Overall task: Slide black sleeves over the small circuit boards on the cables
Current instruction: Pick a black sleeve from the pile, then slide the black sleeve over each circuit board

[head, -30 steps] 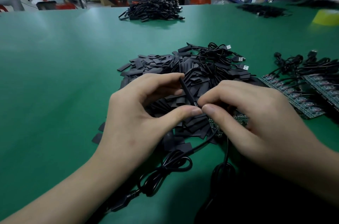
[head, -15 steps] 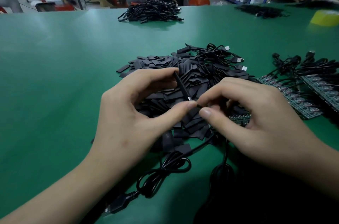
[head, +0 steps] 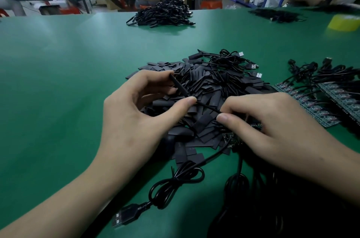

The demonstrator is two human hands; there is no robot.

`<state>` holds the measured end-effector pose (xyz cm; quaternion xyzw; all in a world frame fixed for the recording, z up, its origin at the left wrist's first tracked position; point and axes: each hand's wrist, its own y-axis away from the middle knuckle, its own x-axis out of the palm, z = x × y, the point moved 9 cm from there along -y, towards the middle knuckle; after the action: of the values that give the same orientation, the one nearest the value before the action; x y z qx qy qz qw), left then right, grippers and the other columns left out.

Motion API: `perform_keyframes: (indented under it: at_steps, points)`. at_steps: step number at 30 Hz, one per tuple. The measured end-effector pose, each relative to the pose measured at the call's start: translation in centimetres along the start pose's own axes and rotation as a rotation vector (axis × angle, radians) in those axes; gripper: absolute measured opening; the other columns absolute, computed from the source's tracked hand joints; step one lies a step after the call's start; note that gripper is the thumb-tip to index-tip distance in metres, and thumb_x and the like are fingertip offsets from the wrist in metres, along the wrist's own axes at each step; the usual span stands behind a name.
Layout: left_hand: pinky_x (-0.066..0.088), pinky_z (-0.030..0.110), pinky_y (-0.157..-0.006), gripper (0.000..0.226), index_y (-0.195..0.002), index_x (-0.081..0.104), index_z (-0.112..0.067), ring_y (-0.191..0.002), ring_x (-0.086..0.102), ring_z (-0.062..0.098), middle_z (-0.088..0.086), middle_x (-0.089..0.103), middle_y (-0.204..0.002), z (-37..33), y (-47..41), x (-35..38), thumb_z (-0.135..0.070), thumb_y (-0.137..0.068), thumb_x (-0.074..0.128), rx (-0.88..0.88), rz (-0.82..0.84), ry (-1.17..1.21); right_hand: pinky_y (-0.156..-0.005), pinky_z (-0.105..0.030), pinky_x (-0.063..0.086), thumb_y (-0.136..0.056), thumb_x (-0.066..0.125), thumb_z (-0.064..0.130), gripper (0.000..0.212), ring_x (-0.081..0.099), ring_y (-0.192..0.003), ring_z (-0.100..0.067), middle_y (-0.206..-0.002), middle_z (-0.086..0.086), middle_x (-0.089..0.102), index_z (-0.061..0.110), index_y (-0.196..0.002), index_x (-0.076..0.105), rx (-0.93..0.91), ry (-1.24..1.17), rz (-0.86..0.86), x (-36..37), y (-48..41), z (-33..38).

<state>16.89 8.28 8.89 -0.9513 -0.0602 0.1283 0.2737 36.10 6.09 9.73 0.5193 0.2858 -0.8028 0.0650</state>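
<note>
Green matting covered the work table (head: 58, 81), with a heap of black sleeves (head: 214, 83) at its middle. Above the heap the left hand (head: 136, 120) pinched one sleeve (head: 179, 86) between thumb and forefinger. A thin cable (head: 208, 106) ran from it to the right hand (head: 272, 130), whose curled fingers pinched the cable. The small circuit board (head: 255, 126) seemed to lie under that hand, mostly hidden. The sleeve looked threaded on the cable, not yet over the board. Next it would need sliding down while the right hand steadied the board.
</note>
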Motion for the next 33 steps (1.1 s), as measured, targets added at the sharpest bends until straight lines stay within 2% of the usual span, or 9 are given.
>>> perform_keyframes:
  at_steps: [3,6,12,18,22,24,26,29,33]
  points:
    - [0.055,0.020,-0.091,0.060,-0.127,0.069,-0.027,-0.099,0.071,0.006,-0.014,0.075,-0.103,0.3,-0.1,0.3,-0.042,-0.072,0.087,0.003,0.018,-0.069,-0.062,-0.039,0.048,-0.099,0.043,0.051,0.029,0.058,-0.065,-0.010,-0.069,0.015,0.061,0.030,-0.089,0.060,0.011,0.044,-0.031,-0.7,-0.3,-0.4]
    - [0.054,0.023,-0.094,0.077,-0.139,0.059,-0.025,-0.105,0.068,0.004,-0.018,0.071,-0.116,0.7,-0.2,0.5,-0.051,-0.071,0.082,-0.009,0.046,-0.138,-0.057,-0.033,0.048,-0.098,0.043,0.054,0.032,0.056,-0.058,-0.003,-0.063,0.017,0.059,0.030,-0.093,0.064,0.048,0.081,-0.089,-2.5,-1.2,-1.7]
    - [0.048,0.033,-0.102,0.041,-0.122,0.071,-0.033,-0.115,0.058,0.002,-0.020,0.065,-0.118,0.5,0.0,1.5,-0.051,-0.086,0.072,0.115,0.185,-0.477,-0.055,-0.026,0.033,-0.098,0.056,0.050,0.019,0.052,-0.063,-0.009,-0.069,0.018,0.055,0.034,-0.091,0.063,0.167,0.320,-0.082,-4.9,-8.3,-8.8]
    - [0.048,0.041,-0.095,0.023,-0.106,0.077,-0.032,-0.106,0.058,0.009,-0.020,0.063,-0.108,0.4,0.5,2.7,-0.046,-0.089,0.069,0.195,0.277,-0.567,-0.071,-0.038,0.046,-0.097,0.061,0.050,0.028,0.056,-0.087,-0.027,-0.098,-0.004,0.067,0.025,-0.107,0.067,0.244,0.437,0.027,-3.2,-17.2,-14.6]
    - [0.048,0.043,-0.091,0.018,-0.105,0.076,-0.035,-0.103,0.057,0.009,-0.020,0.063,-0.105,0.6,0.5,2.9,-0.045,-0.091,0.068,0.205,0.314,-0.593,-0.099,-0.050,0.048,-0.102,0.057,0.042,0.032,0.058,-0.115,-0.035,-0.129,-0.015,0.059,0.024,-0.128,0.061,0.225,0.435,0.109,-1.8,-19.4,-14.3]
    - [0.048,0.044,-0.090,0.017,-0.104,0.076,-0.035,-0.102,0.057,0.010,-0.019,0.062,-0.103,0.5,0.5,2.8,-0.043,-0.091,0.069,0.210,0.310,-0.602,-0.098,-0.046,0.049,-0.102,0.059,0.034,0.025,0.060,-0.109,-0.028,-0.122,-0.010,0.061,0.023,-0.124,0.064,0.146,0.351,0.084,-1.7,-18.5,-11.9]
    - [0.047,0.043,-0.088,0.017,-0.103,0.076,-0.036,-0.099,0.057,0.011,-0.019,0.061,-0.101,0.2,0.5,2.8,-0.044,-0.092,0.067,0.208,0.298,-0.614,-0.085,-0.035,0.051,-0.099,0.061,0.034,0.018,0.063,-0.096,-0.017,-0.102,0.005,0.065,0.025,-0.111,0.070,0.058,0.245,0.102,-1.5,-15.8,-8.8]
    - [0.046,0.041,-0.084,0.020,-0.099,0.076,-0.036,-0.094,0.056,0.012,-0.018,0.061,-0.096,-0.2,0.5,2.8,-0.046,-0.091,0.061,0.212,0.286,-0.637,-0.075,-0.021,0.049,-0.084,0.058,0.054,0.026,0.061,-0.085,0.004,-0.089,0.021,0.065,0.036,-0.095,0.073,-0.004,0.135,0.277,-0.8,-9.6,-4.8]
    - [0.039,0.033,-0.079,0.018,-0.096,0.074,-0.037,-0.090,0.056,0.009,-0.018,0.060,-0.089,-0.8,0.6,2.9,-0.049,-0.093,0.061,0.218,0.306,-0.649,-0.080,-0.025,0.050,-0.075,0.053,0.073,0.037,0.057,-0.090,0.006,-0.090,0.023,0.061,0.041,-0.087,0.070,-0.002,0.166,0.449,0.2,-3.4,-3.6]
